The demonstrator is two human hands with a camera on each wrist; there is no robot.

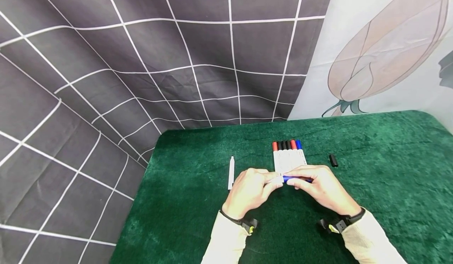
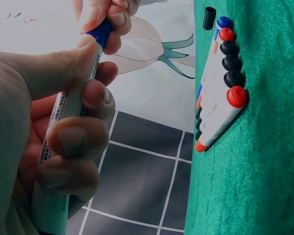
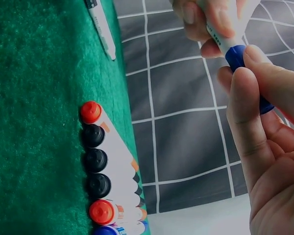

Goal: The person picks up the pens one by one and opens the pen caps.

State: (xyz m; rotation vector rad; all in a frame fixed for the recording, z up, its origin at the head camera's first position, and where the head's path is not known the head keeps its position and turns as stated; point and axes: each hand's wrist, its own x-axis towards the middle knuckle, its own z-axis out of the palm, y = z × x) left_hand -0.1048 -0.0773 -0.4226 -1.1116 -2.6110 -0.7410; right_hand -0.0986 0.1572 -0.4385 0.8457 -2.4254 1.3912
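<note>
My left hand wraps its fingers round the white barrel of a marker pen. At the barrel's end is a blue cap, which my right hand pinches between thumb and fingers. In the head view, both hands meet just in front of a row of capped markers with red, black and blue caps lying side by side. The left wrist view shows cap and barrel in line; whether the cap is fully seated I cannot tell.
Left of the hands, a separate white marker lies on the green cloth, its narrow end pointing away. A loose black cap lies right of the row. Behind the table hangs a grey checked curtain beside a flower-patterned cloth.
</note>
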